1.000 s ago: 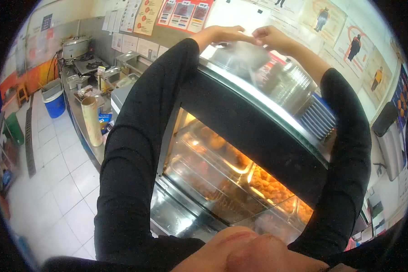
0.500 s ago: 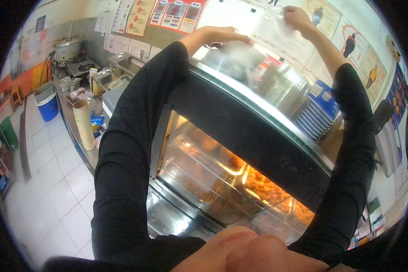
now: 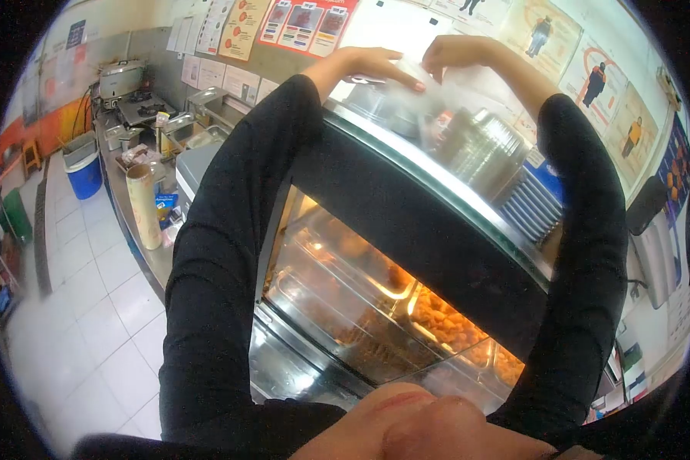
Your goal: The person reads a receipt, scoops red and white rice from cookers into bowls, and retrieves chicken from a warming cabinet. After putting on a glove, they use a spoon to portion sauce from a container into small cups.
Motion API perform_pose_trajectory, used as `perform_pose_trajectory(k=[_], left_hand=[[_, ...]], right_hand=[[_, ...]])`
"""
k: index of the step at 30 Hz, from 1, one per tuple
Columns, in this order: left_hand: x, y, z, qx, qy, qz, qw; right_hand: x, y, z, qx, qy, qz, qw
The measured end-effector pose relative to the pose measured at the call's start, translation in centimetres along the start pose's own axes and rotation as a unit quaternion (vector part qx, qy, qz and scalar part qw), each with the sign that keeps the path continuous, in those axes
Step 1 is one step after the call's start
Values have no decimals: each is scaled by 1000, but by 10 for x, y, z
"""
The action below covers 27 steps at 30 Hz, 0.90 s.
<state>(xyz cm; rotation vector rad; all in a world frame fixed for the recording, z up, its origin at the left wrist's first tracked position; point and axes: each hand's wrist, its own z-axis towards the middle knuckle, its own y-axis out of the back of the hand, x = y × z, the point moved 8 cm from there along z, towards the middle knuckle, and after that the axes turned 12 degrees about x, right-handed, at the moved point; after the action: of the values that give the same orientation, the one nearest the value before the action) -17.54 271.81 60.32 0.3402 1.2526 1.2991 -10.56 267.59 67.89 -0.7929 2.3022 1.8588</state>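
My left hand (image 3: 376, 65) is over the top of a black food warmer (image 3: 422, 222), at its left end, with the fingers stretched out and apart. Close to its right, my right hand (image 3: 448, 55) has its fingers bent downward and pressed together. Hazy, see-through plastic (image 3: 414, 84) shows between and below the hands; its edges are blurred. Whatever the right fingers pinch is hard to make out. Stacked clear lids or containers (image 3: 483, 149) stand on the warmer's top, beside dark ribbed trays (image 3: 533, 205).
Trays of fried food (image 3: 445, 318) glow behind the warmer's glass. At the left, a steel counter (image 3: 134, 222) holds a plastic-wrap roll (image 3: 143, 207) and a large cooker (image 3: 121, 80). A blue bucket (image 3: 84, 176) stands on the tiled floor. Posters (image 3: 307, 23) cover the wall.
My right hand rose to the upper right with whitish, see-through material, then came back down beside my left hand. My left hand stayed near the same spot.
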Motion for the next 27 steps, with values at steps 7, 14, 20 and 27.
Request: perform_pose_trajectory(k=[7, 14, 20, 27], left_hand=[[9, 3, 7, -8, 29, 22, 999], [0, 3, -7, 1, 44, 35, 998], [7, 7, -3, -25, 57, 74, 995], [16, 7, 11, 6, 21, -24, 999]], right_hand=[[12, 6, -9, -15, 23, 27, 999], [6, 4, -5, -1, 59, 79, 995], [15, -5, -1, 50, 33, -15, 998], [9, 0, 4, -20, 34, 23, 999]])
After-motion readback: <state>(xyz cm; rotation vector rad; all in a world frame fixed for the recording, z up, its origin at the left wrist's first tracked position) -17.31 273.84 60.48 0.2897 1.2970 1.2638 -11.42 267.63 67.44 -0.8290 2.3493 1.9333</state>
